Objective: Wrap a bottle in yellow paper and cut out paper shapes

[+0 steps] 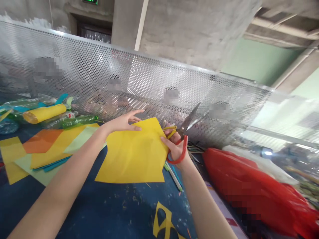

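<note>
A large yellow paper sheet [134, 154] is held above the dark blue table [104, 205]. My left hand [123, 122] pinches its top edge, thumb under and fingers stretched out over it. My right hand [174, 142] grips red-handled scissors [185, 131] by their loops, blades pointing up and right, while its thumb presses the sheet's right edge. A small yellow strip curls over the fingers of that hand.
Orange, yellow and pale green sheets [42, 146] lie at the left. Plastic bottles and a yellow roll [43, 113] sit behind them. A perforated metal screen [154, 83] closes off the back, with people behind it. A red plastic bag [256, 189] fills the right. Pens [174, 176] lie under the sheet.
</note>
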{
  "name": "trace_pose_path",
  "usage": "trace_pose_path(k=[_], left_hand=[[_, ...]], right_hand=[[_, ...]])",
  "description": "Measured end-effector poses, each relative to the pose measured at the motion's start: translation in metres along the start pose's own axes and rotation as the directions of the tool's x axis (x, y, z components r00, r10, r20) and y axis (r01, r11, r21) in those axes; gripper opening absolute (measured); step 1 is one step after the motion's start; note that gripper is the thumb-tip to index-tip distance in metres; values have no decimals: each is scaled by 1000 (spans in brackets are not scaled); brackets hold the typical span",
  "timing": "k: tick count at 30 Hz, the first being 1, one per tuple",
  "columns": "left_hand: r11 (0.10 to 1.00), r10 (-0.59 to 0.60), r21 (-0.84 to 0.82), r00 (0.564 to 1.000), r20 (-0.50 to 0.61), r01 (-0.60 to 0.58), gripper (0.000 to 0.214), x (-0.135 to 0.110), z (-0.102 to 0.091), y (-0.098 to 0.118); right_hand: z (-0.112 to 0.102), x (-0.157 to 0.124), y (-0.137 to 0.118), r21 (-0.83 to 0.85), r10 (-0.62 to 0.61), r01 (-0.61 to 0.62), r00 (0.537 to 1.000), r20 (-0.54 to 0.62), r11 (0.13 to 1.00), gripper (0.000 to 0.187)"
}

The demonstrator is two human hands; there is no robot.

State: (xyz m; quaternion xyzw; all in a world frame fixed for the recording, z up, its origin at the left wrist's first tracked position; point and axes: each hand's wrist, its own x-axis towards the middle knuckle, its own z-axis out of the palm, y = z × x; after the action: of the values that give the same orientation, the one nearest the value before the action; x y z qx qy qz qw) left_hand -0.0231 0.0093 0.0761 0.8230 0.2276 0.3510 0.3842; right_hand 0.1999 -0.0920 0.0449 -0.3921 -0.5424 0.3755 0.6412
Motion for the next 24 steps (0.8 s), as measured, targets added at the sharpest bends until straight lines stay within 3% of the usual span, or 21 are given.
trace_pose_path(k=[6, 11, 14, 19, 24], left_hand=[[965, -141, -185, 964, 226, 185, 45, -7, 4, 7], [942, -170, -257, 967, 191, 216, 47, -11, -7, 4], [931, -207, -267, 963, 173, 248, 64, -16, -11, 6], [944, -109, -279, 966, 235, 175, 91, -20, -5, 15], [978, 6, -206, 969, 247, 46, 78, -16, 4, 15]], right_hand=[[-20, -1, -6, 46, 132, -132, 991, -4, 990, 32], [-30, -4, -1, -71, 294, -286, 937, 186, 956, 29], [-31, -3, 2, -134, 256, -235, 950, 181, 963, 29], [-27, -1, 0, -148, 191, -167, 966, 172, 975, 31], [-26, -6, -7, -165, 245, -211, 943, 227, 963, 29]])
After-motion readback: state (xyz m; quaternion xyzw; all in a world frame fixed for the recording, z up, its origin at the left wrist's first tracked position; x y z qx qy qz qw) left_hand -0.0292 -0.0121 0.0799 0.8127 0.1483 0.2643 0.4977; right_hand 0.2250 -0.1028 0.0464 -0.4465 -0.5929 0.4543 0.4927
